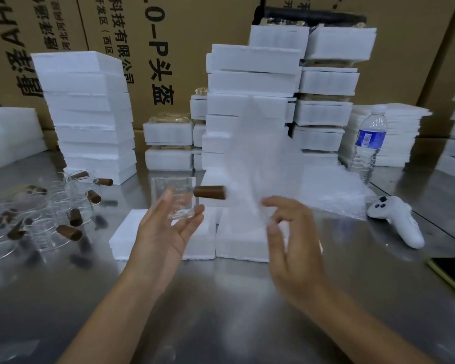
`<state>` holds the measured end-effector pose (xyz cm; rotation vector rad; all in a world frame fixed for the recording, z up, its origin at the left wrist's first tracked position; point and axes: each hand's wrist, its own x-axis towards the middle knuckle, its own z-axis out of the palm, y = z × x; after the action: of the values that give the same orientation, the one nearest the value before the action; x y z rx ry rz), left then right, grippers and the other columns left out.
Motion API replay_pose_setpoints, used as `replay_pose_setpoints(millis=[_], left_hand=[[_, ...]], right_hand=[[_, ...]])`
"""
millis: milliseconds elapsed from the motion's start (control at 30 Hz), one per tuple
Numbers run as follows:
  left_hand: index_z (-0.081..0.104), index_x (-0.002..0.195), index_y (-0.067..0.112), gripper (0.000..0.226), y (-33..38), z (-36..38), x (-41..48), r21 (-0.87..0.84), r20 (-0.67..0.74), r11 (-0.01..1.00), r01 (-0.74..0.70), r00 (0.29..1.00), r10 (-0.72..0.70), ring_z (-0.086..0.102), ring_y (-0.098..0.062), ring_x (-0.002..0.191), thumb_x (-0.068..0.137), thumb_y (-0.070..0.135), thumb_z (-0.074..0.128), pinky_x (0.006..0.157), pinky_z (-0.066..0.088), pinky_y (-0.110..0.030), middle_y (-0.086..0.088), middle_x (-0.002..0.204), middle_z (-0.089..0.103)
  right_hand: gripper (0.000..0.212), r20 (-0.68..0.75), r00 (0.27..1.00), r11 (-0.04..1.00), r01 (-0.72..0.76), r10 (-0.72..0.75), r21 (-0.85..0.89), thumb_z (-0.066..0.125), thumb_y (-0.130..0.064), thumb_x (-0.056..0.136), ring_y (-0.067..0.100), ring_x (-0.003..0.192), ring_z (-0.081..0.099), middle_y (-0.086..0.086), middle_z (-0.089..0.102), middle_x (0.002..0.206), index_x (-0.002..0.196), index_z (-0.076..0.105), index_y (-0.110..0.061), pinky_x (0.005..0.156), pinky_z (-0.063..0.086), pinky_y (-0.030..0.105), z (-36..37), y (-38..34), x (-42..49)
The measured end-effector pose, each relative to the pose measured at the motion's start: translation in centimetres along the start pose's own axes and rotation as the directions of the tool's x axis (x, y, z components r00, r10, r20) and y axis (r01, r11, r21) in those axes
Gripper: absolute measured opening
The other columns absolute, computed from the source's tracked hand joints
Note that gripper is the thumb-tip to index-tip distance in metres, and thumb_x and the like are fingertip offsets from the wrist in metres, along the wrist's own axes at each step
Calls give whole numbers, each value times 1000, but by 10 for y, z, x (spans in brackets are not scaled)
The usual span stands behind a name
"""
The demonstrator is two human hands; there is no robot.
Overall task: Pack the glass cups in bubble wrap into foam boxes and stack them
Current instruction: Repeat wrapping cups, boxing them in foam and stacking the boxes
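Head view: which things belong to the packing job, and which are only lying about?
Job: glass cup, bubble wrap sheet, front foam boxes, loose cups, foam box stacks.
Lying about: water bottle, white controller.

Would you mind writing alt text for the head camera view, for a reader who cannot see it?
A person's left hand holds a glass cup with a brown handle above a steel table, while the right hand holds up a bubble wrap sheet. White foam boxes stand stacked behind; more cups lie left.
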<state>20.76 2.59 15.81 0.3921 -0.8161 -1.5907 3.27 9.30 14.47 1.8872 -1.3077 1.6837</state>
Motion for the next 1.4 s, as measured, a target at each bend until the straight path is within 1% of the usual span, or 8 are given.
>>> replay_pose_setpoints(millis=[233, 367, 500, 667, 733, 933, 1100, 1400], left_hand=[[57, 108, 16, 38, 10, -6, 2, -111, -3, 994, -19, 1000, 18, 69, -21, 91, 79, 40, 60, 78, 56, -28, -1, 105, 63], [50, 119, 15, 49, 13, -7, 1, -204, -6, 979, -18, 1000, 17, 68, -21, 97, 80, 43, 60, 81, 55, -30, -3, 118, 60], [50, 120, 15, 46, 19, -11, 2, -227, -17, 973, -49, 999, 46, 67, -21, 101, 84, 43, 59, 85, 54, -31, -3, 120, 59], [48, 123, 14, 44, 24, -16, 2, -267, -19, 961, -73, 997, 70, 66, -19, 103, 92, 45, 53, 88, 54, -32, -3, 127, 55], [48, 124, 15, 49, 21, -14, 1, -204, 12, 978, -48, 999, 51, 66, -18, 104, 87, 46, 57, 88, 54, -31, -2, 127, 55], [61, 109, 22, 83, 2, 5, -5, 148, 130, 989, -6, 991, -14, 68, -24, 101, 38, 54, 91, 77, 56, -28, 1, 108, 69], [50, 128, 25, 114, -15, 13, -11, 433, 145, 900, -41, 989, -25, 68, -24, 102, 29, 67, 86, 82, 57, -30, 6, 113, 67], [53, 116, 54, 70, -23, 5, -15, 620, 248, 773, -134, 968, -31, 63, -16, 113, 52, 65, 79, 82, 56, -28, 22, 117, 62]], right_hand=[[24, 525, 840, 859, 367, -140, -358, 40, -25, 89, 13, 109, 61, -6, 68, 101, 84, 63, -21, 108, 25, 41, 11, -6, -17], [5, 624, 774, 831, 416, -110, -370, 63, -28, 83, 12, 107, 61, -10, 67, 96, 86, 64, -24, 105, 33, 48, 11, -6, -18], [26, 678, 733, 832, 410, -56, -375, 64, -38, 83, 12, 116, 57, -10, 66, 111, 105, 66, -25, 105, 33, 49, 9, -5, -19], [49, 774, 627, 900, 284, 86, -330, 34, -46, 98, 8, 143, 13, -9, 29, 152, 143, 33, -28, 112, -20, 34, 8, -4, -18], [50, 743, 668, 914, 270, 49, -303, 31, -47, 98, 8, 143, 11, -9, 27, 153, 145, 29, -29, 111, -21, 31, 9, -2, -19], [69, 257, 945, 974, -164, 200, -157, 53, -52, 84, 3, 115, 40, -12, 50, 128, 141, 19, -33, 98, 30, 22, 4, 1, -11], [44, 227, 970, 969, -25, 83, -247, 49, -41, 89, 3, 100, 45, -9, 61, 111, 127, 51, -20, 89, 30, 11, -6, 11, -3], [29, 486, 859, 977, -64, 157, -202, 41, -34, 97, 17, 91, 55, -8, 66, 105, 116, 59, -21, 80, 40, 29, -13, 11, 2]])
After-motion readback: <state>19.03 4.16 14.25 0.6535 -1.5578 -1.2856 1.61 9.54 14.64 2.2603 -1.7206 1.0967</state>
